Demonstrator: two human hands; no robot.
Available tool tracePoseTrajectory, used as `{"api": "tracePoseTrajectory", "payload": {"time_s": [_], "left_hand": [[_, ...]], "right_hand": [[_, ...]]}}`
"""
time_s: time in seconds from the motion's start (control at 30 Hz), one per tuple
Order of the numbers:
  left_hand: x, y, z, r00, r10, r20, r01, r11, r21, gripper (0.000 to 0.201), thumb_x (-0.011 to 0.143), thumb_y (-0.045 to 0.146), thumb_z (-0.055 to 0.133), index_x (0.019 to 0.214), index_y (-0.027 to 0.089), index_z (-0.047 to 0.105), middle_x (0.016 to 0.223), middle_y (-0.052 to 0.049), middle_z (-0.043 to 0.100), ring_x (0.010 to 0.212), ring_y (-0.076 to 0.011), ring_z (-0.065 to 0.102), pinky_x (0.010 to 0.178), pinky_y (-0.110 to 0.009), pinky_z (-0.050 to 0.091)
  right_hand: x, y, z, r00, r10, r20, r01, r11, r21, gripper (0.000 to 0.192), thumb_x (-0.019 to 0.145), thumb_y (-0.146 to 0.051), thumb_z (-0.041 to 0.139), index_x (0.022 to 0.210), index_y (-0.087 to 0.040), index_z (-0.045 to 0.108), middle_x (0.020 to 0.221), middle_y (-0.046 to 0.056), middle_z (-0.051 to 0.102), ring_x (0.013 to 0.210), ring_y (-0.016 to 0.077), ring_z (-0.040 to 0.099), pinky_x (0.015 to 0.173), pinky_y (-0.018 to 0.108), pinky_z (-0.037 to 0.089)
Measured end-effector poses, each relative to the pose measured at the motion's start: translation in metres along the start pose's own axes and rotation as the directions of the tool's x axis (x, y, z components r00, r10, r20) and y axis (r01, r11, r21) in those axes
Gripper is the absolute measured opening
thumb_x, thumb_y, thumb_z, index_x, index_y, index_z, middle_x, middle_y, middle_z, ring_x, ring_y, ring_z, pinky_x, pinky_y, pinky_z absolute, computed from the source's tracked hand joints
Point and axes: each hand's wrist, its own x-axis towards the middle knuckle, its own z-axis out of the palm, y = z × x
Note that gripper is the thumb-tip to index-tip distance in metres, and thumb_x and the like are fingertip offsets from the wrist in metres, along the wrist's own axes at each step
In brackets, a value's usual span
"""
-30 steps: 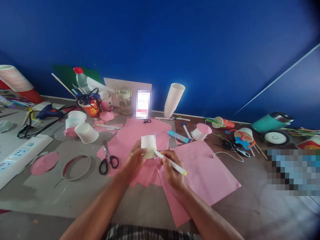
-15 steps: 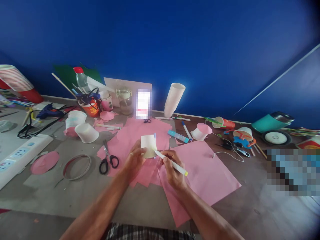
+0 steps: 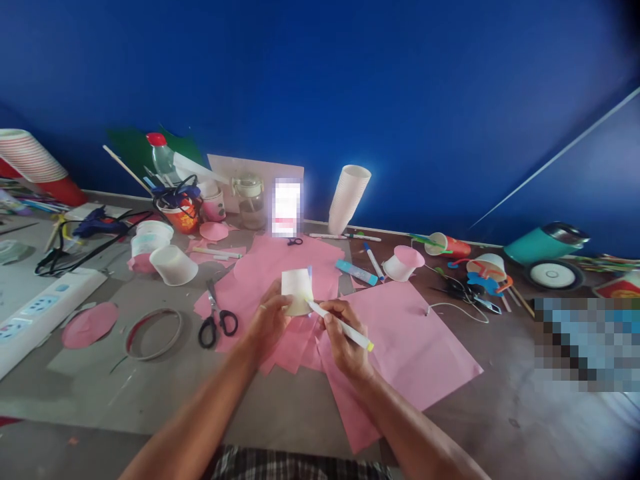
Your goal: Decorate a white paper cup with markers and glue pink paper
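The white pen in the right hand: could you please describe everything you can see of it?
The pen is a slim white barrel with a yellow-green cap end pointing back toward the person's right. It looks like plastic. The right hand grips it near the front, tilted, and its tip meets the lower edge of the pale paper cup that the left hand holds over the pink paper sheets.
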Motion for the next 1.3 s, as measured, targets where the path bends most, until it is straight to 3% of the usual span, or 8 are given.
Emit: {"api": "tracePoseTrajectory", "payload": {"time_s": [0.43, 0.63, 0.77, 0.87, 1.1, 1.3], "left_hand": [[-0.001, 0.003, 0.008, 0.999, -0.012, -0.036, 0.012, 1.0, -0.014, 0.037, 0.067, 0.019, 0.063, 0.105, 0.021, 0.063, 0.083, -0.002, 0.069, 0.083, -0.0202, 0.064, 0.069, -0.028, 0.047], [-0.001, 0.0, 0.002, 0.999, -0.031, -0.017, 0.03, 0.999, -0.021, 0.035, 0.072, 0.021, 0.063, 0.107, 0.023, 0.063, 0.093, -0.003, 0.07, 0.087, -0.0209, 0.064, 0.069, -0.029, 0.049], [0.002, -0.003, -0.003, 0.999, -0.037, -0.009, 0.036, 0.998, -0.052, 0.04, 0.072, 0.022, 0.067, 0.111, 0.022, 0.063, 0.091, -0.002, 0.068, 0.082, -0.0185, 0.062, 0.067, -0.028, 0.05], [0.003, -0.004, -0.003, 1.0, -0.025, -0.004, 0.025, 0.998, -0.065, 0.043, 0.071, 0.02, 0.068, 0.113, 0.021, 0.063, 0.091, -0.002, 0.067, 0.079, -0.0172, 0.061, 0.066, -0.027, 0.051], [-0.003, -0.001, 0.004, 1.0, -0.016, -0.014, 0.015, 0.997, -0.072, 0.046, 0.074, 0.018, 0.068, 0.119, 0.021, 0.062, 0.097, -0.004, 0.07, 0.087, -0.0194, 0.064, 0.076, -0.03, 0.053], [-0.007, -0.001, 0.007, 0.999, -0.022, 0.038, 0.024, 0.998, -0.05, 0.049, 0.077, 0.02, 0.068, 0.125, 0.021, 0.059, 0.111, -0.007, 0.07, 0.1, -0.0244, 0.065, 0.082, -0.033, 0.05]], "right_hand": [[-0.003, 0.002, -0.001, 0.998, -0.046, 0.053, 0.047, 0.999, -0.015, 0.018, 0.093, -0.033, 0.05, 0.095, -0.021, 0.063, 0.078, 0.005, 0.068, 0.078, 0.0214, 0.067, 0.071, 0.035, 0.053], [0.003, -0.003, 0.002, 0.992, -0.038, -0.117, 0.049, 0.994, 0.093, 0.026, 0.097, -0.041, 0.045, 0.107, -0.023, 0.06, 0.076, 0.001, 0.063, 0.071, 0.0167, 0.061, 0.069, 0.032, 0.052], [0.007, 0.003, 0.006, 0.981, 0.063, -0.183, -0.042, 0.992, 0.115, 0.031, 0.098, -0.043, 0.043, 0.107, -0.021, 0.062, 0.069, -0.001, 0.058, 0.064, 0.0148, 0.058, 0.068, 0.031, 0.05], [0.005, 0.012, 0.007, 0.983, 0.102, -0.154, -0.091, 0.993, 0.08, 0.024, 0.095, -0.037, 0.05, 0.107, -0.02, 0.062, 0.076, 0.0, 0.06, 0.07, 0.0158, 0.059, 0.066, 0.03, 0.05], [0.002, 0.027, 0.007, 0.997, -0.075, -0.001, 0.074, 0.986, -0.152, 0.04, 0.086, -0.016, 0.053, 0.124, -0.026, 0.053, 0.097, 0.004, 0.062, 0.09, 0.0203, 0.062, 0.083, 0.037, 0.052], [0.005, 0.028, 0.008, 0.988, -0.139, 0.071, 0.152, 0.959, -0.238, 0.047, 0.081, -0.013, 0.053, 0.126, -0.026, 0.05, 0.098, 0.005, 0.059, 0.088, 0.0216, 0.06, 0.076, 0.036, 0.053]]}}
